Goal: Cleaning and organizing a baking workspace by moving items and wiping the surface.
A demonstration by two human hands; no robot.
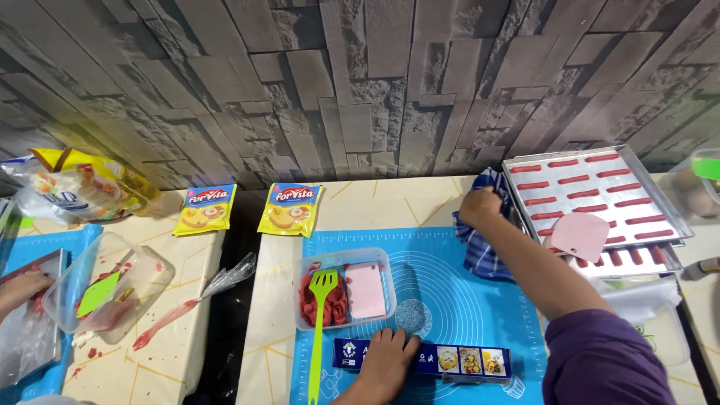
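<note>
The left hand (386, 360) lies flat, palm down and fingers spread, on the long blue box (421, 358) at the near edge of the blue mat (442, 285); it presses the box rather than gripping it. The right hand (480, 208) is out at the far right of the mat, closed on a blue checked cloth (480, 247) bunched against the table.

Just beyond the left hand stands a clear tub (345, 289) with red dough, a pink scraper (365, 290) and a green spatula (321, 330) whose handle runs back toward the near edge. To the right of the cloth, a metal tray (600, 195) already carries rows of piped red strips, with a second pink scraper (580, 236) lying on its near edge and another tray partly seen beneath it. So much of the piping looks done, though dough is left in the tub.

Two yellow packets (247, 210) lie at the far side. On the left table another person's hand (22, 289) works over a tray.
</note>
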